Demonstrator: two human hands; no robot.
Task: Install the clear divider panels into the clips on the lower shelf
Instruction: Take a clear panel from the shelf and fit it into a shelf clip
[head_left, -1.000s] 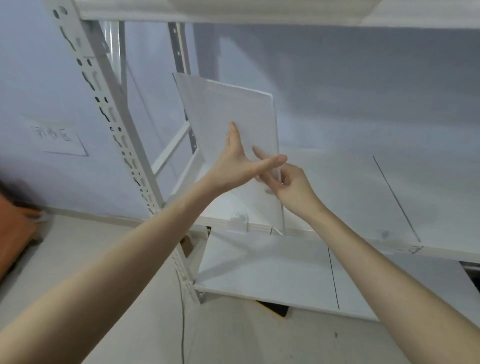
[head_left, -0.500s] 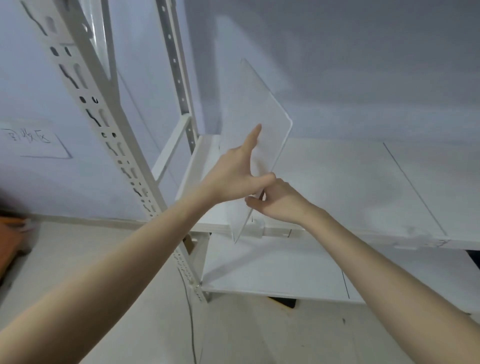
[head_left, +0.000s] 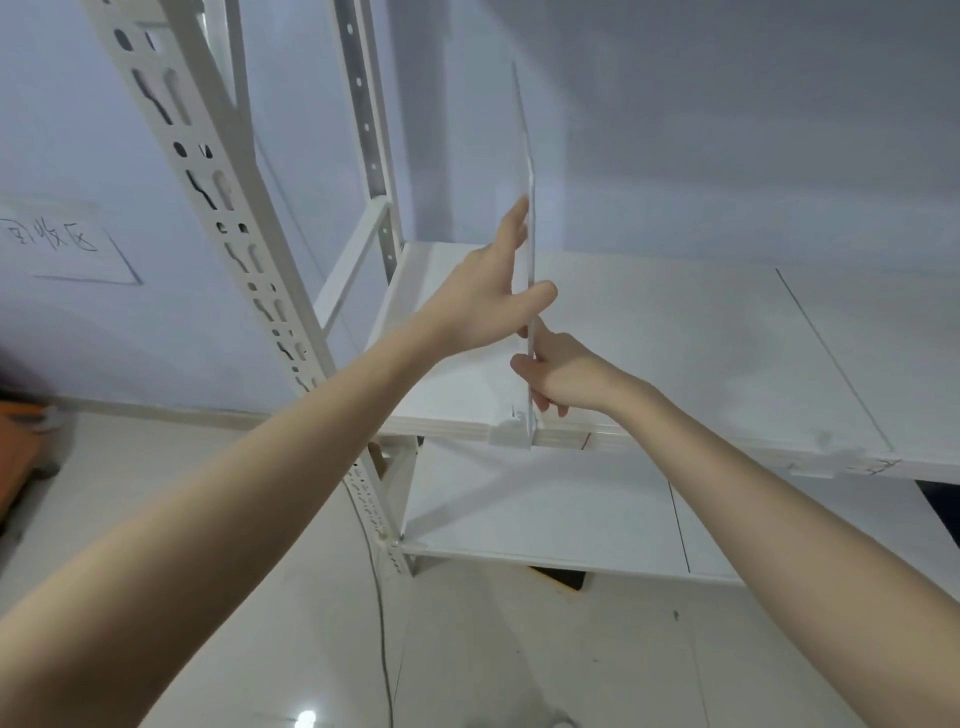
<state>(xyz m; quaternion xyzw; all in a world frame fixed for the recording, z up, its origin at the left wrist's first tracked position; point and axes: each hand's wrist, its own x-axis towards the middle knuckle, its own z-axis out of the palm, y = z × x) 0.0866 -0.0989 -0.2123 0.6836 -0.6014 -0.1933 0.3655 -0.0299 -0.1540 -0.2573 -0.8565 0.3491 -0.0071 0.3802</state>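
A person stands at a white metal shelving unit, both bare arms stretched forward. A clear divider panel (head_left: 530, 234) now stands upright and edge-on to the viewer, so it reads as a thin vertical line; half a second ago it was tilted, with its broad face showing. Its bottom front corner sits at the clear clip (head_left: 511, 432) on the front lip of the shelf (head_left: 675, 353), whereas a moment earlier that corner hung in front of the edge.

The left hand (head_left: 485, 306) lies flat against the panel's left face, fingers extended upward and thumb crossing the front edge. The right hand (head_left: 558, 371) is lower down, closed in a pinch on the panel's front edge just above the shelf; it has dropped closer to the shelf than before.

A slotted white upright (head_left: 218, 208) rises at left. A second white shelf (head_left: 545, 509) lies below. On the pale wall at left, a paper sign (head_left: 62, 241) carries handwriting.
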